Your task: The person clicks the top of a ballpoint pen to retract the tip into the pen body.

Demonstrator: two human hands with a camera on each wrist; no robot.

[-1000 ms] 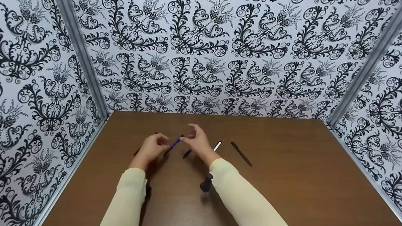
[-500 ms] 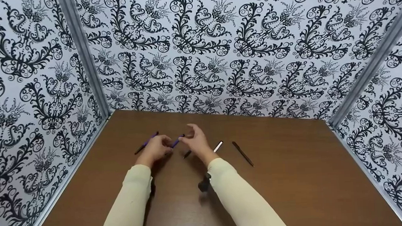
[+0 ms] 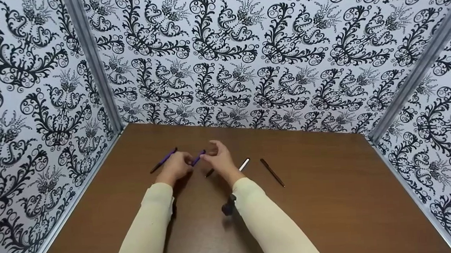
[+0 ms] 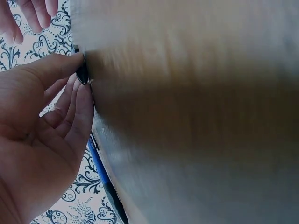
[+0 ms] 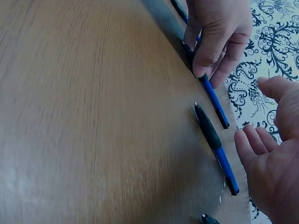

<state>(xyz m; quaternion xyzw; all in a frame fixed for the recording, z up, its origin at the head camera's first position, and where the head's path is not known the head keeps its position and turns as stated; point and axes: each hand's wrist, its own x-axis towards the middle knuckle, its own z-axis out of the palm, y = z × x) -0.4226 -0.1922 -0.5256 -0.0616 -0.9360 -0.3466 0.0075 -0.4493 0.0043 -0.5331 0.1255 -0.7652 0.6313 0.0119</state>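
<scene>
My left hand (image 3: pixel 177 165) pinches a blue pen (image 5: pixel 212 99) by its black grip, with thumb and fingertips close to the table. In the left wrist view only the pen's dark end (image 4: pixel 82 73) shows between the fingers. My right hand (image 3: pixel 220 159) is held with fingers spread beside the pen's far end; the right wrist view shows a gap between them. Below that hand lies a second blue pen (image 5: pixel 220 151) with a black grip, partly covered in the head view. A third blue pen (image 3: pixel 164 160) rests to the left of my left hand.
On the brown table (image 3: pixel 331 198), a white pen (image 3: pixel 244 164) lies right of my right wrist, partly hidden by it. Farther right is a dark pen (image 3: pixel 272 172). Patterned panels (image 3: pixel 229 63) wall in the table at the back and both sides.
My left hand has shifted right along the held pen, so the leftmost blue pen, earlier mostly covered, shows fully. The right hand has stayed nearly in place.
</scene>
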